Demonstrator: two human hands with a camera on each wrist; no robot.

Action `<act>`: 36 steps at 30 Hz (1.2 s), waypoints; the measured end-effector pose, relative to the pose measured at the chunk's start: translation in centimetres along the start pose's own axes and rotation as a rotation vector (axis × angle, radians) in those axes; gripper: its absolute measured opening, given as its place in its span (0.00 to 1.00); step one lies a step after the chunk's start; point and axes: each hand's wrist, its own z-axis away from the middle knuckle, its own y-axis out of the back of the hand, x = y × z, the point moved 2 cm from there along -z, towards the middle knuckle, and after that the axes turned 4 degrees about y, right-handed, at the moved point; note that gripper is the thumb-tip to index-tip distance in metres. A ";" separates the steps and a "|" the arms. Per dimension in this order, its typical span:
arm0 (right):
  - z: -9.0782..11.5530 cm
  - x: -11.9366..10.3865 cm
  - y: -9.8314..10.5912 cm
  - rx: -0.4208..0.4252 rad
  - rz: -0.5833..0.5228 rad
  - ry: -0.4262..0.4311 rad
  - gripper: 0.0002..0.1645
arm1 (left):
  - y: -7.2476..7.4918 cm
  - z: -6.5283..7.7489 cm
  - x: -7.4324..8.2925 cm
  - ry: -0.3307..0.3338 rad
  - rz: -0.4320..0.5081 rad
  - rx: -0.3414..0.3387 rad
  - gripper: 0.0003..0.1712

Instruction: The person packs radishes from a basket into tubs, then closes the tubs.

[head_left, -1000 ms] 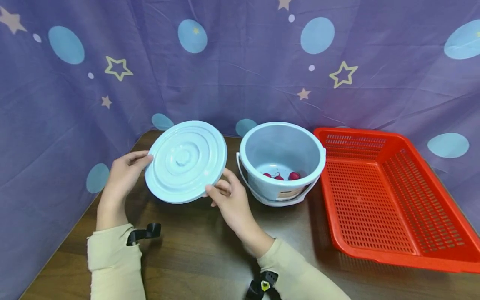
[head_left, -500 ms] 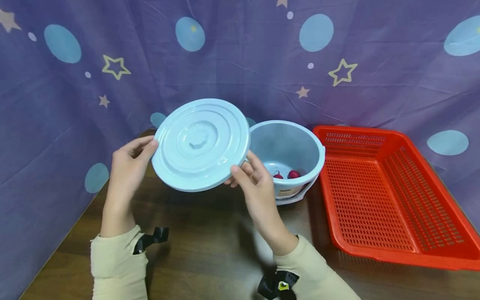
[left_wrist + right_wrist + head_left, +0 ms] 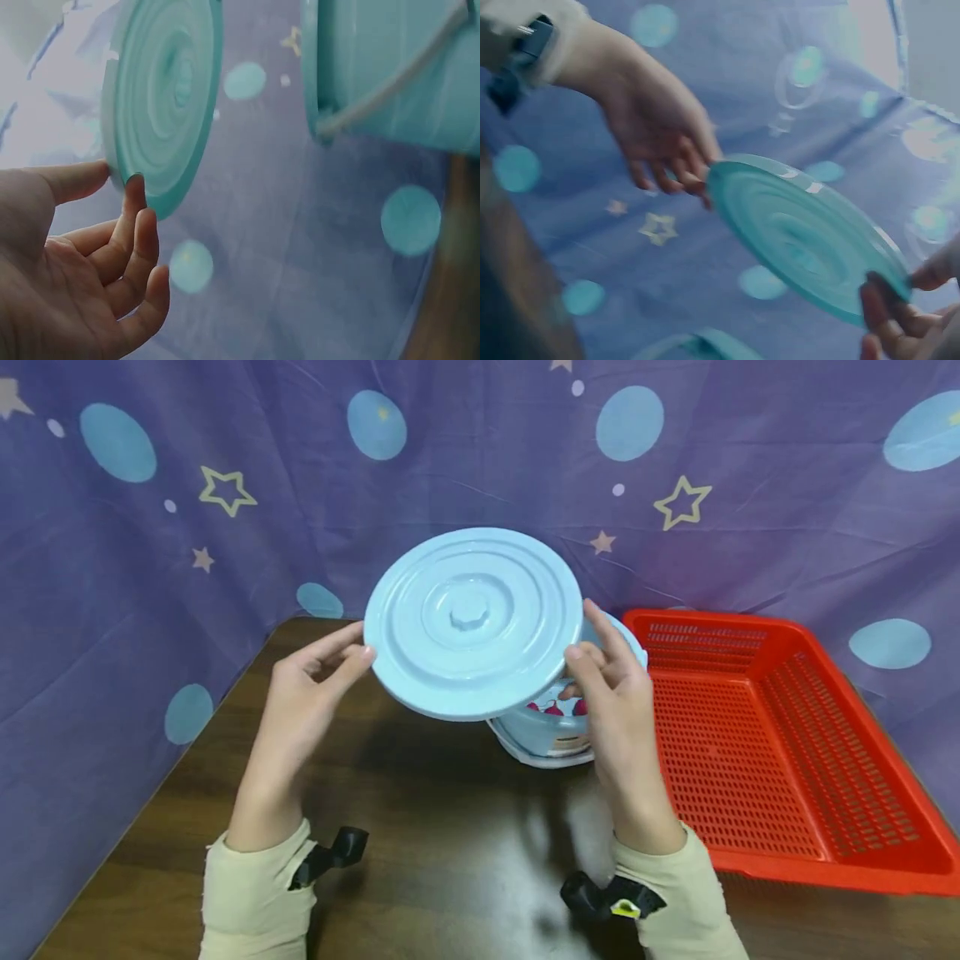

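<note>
A round light-blue lid with a small centre knob is held up in the air, slightly tilted. My left hand pinches its left edge between thumb and fingers, as the left wrist view also shows at the lid. On the opposite edge my right hand pinches the rim. Behind and below the lid stands a light-blue bucket, its mouth largely covered by the lid in the head view. Several red radishes lie at the bottom of the bucket. The bucket's handle hangs down at its side.
A red perforated plastic basket stands right of the bucket on the brown wooden table. A purple curtain with stars and blue dots hangs directly behind them.
Both hands have carried the lid up and to the right, from left of the bucket to partly over it in the head view. The bucket and basket stay in place.
</note>
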 end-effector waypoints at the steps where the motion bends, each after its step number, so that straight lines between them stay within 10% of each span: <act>1: -0.1 -0.3 0.6 0.001 0.026 -0.008 0.30 | -0.3 0.1 0.3 -0.009 -0.004 -0.012 0.25; 20: -1.5 -2.2 9.2 -0.215 0.696 -0.071 0.34 | -8.4 -1.6 1.3 -0.076 0.094 -0.164 0.28; 36: -2.2 -0.9 9.4 -0.265 0.931 -0.116 0.36 | -10.3 -2.7 -0.6 0.012 -0.092 -0.280 0.29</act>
